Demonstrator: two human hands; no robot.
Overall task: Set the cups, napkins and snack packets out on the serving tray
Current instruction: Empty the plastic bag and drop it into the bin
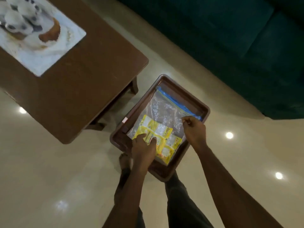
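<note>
Snack packets (pixel 162 139), yellow and flat, sit bunched in the near end of a clear zip bag (pixel 164 109). The bag lies inside the brown serving tray (pixel 143 99), down low just beside the corner of the wooden table (pixel 82 79). Whether the tray rests on the person's legs or on the pale floor (pixel 49 162), I can't make out.

The left hand (pixel 143 148) lies on the packets through the plastic. I can't tell whether its fingers merely press or actually pinch. The right hand (pixel 195 129) has its fingers curled, pinching the bag's edge close to the end of the blue zip strip (pixel 177 102).

I'd judge the packets light and crinkly, and probably brittle inside, so they should be lifted by a sealed edge, not squeezed in the middle. The bag is thin, limp and slick; it will sag and slide on the smooth tray unless one hand pins it. The zip strip is its only stiff part, and that is the place to pull it open.

The cups (pixel 18 18) stand well apart on a pale placemat (pixel 54 51) on the table, too blurred for detail. They look like ceramic, so each wants a firm hold around its body. I see no napkins.
</note>
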